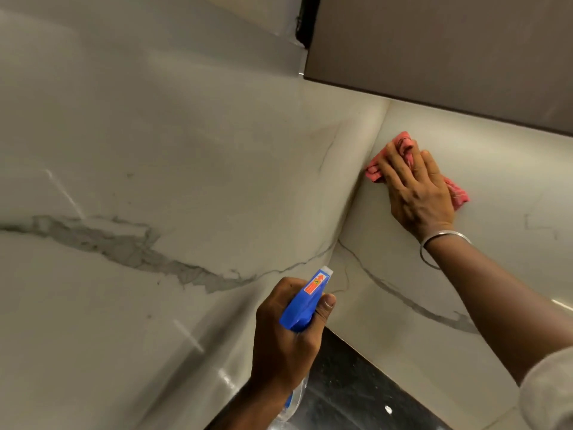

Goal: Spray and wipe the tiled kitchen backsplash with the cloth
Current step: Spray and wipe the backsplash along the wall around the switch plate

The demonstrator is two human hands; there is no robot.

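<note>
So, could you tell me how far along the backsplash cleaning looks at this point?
Done: unclear; no tile reads plainly as wiped or wet. In hand: the right hand presses the pink cloth flat on the right-hand wall beside the corner, under the cabinet; the left hand grips the blue spray bottle. Left: probably the broad left-hand wall and the tiles lower down.

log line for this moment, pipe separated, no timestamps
phase: wiping | right hand: presses cloth flat on backsplash | left hand: grips spray bottle, held lower
</note>
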